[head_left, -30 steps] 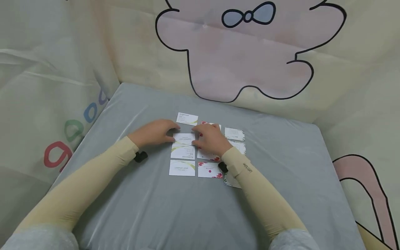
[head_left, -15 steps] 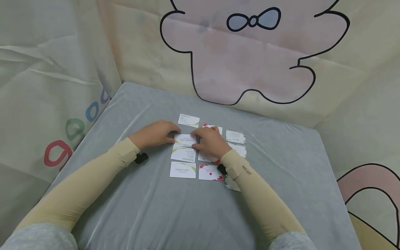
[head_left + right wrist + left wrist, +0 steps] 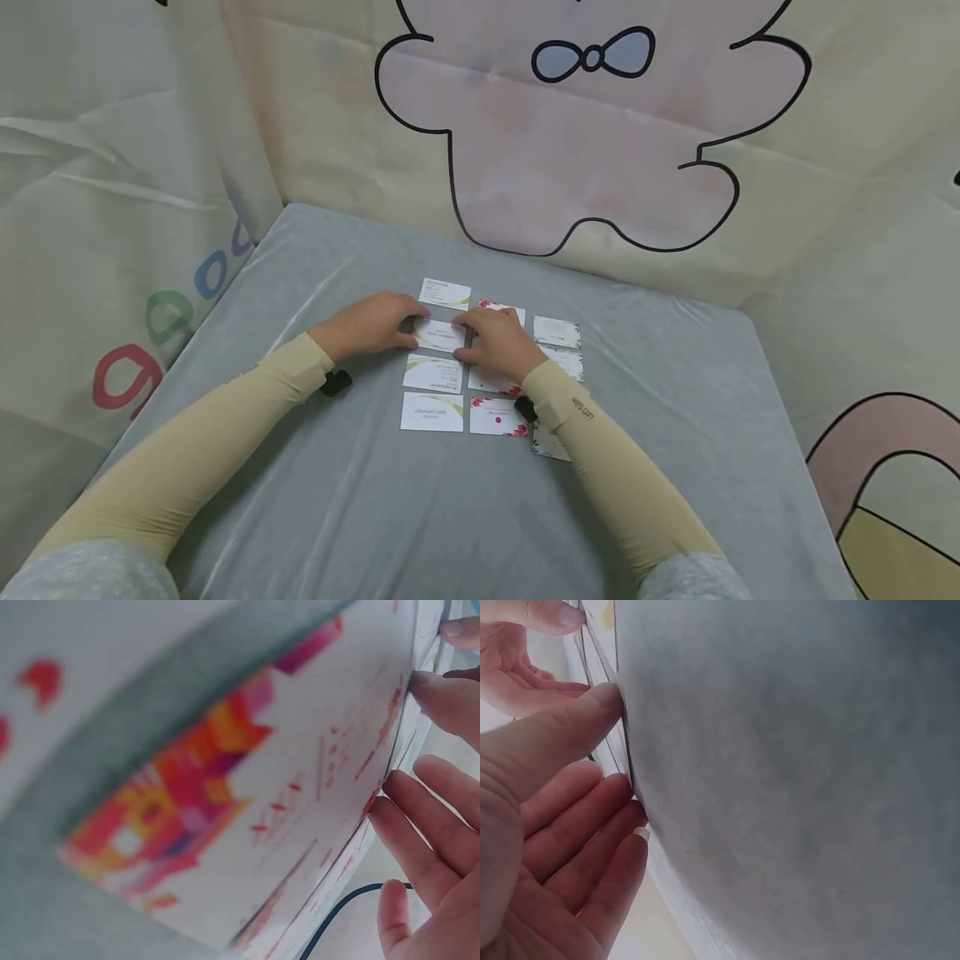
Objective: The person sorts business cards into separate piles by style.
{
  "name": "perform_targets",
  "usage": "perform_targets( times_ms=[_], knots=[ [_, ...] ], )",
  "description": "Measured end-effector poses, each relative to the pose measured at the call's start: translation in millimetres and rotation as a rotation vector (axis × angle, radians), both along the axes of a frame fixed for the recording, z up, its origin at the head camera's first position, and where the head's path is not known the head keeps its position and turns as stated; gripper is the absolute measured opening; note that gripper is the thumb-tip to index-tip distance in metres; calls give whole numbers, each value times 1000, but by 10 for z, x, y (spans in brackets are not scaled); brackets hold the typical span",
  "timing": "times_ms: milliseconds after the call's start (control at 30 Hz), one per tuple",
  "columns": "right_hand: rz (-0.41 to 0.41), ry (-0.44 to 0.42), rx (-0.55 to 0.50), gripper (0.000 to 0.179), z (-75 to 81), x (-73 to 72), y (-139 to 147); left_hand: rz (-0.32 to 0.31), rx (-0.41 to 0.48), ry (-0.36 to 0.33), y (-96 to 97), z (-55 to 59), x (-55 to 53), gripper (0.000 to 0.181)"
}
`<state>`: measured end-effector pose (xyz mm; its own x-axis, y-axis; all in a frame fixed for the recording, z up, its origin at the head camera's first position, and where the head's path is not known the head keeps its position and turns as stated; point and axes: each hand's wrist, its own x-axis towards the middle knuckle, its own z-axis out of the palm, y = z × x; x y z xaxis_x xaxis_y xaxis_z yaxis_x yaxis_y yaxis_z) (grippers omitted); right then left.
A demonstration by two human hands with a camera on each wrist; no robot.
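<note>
Since the earlier frames, the white middle card (image 3: pixel 438 337) has moved slightly away from the person, so that now a thin grey gap separates it from the curved-stripe card (image 3: pixel 432 374) below, where before these two met. The left hand (image 3: pixel 367 323) holds this white middle card at its left end, the thumb near the lower corner and a finger near the upper one. The right hand (image 3: pixel 501 343) grips the right end in the same manner. The card lies in the left column, between the curved-stripe card and the far card (image 3: pixel 445 294); the logo card (image 3: pixel 431 412) is nearest to the person. Beside this column are red-flower cards (image 3: pixel 498 416), partly under the right hand, and then leaf-edged cards (image 3: pixel 557 332). All lie on a grey cloth (image 3: pixel 337 508).
</note>
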<state>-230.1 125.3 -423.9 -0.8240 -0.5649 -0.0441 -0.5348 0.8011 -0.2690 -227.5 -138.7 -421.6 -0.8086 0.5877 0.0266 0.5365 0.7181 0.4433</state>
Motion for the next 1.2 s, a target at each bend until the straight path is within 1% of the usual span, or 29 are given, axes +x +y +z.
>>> perform_targets(
  times_ms=[167, 267, 300, 433, 500, 567, 667, 800, 867, 933, 1200],
  knots=[
    [-2, 5, -18, 55, 26, -50, -10, -5, 4, 18, 12, 21, -67, 55],
    [-13, 28, -33, 57, 1, -95, -46, 7, 33, 38, -24, -9, -114, 57],
    [-14, 38, -37, 57, -19, -110, -63, 19, 47, 40, -46, -29, -121, 57],
    [-11, 65, -42, 57, -139, -185, -147, 60, 85, 54, -146, -179, -149, 55],
    [-19, 55, -46, 59, -196, -229, -177, 80, 96, 45, -172, -255, -184, 56],
    [-40, 44, -57, 59, -238, -285, -192, 91, 103, 43, -174, -306, -250, 56],
    [-84, 17, -88, 57, -264, -398, -185, 101, 109, 28, -144, -327, -392, 57],
    [-125, -33, -107, 59, -220, -520, -190, 104, 94, 22, -96, -295, -555, 58],
    [-137, -57, -110, 61, -207, -534, -210, 102, 86, 22, -88, -308, -593, 58],
    [-140, -62, -106, 61, -212, -546, -227, 91, 82, 21, -87, -321, -617, 57],
    [-129, -83, -127, 54, -293, -577, -268, 75, 95, -18, -112, -392, -673, 61]
  ],
)
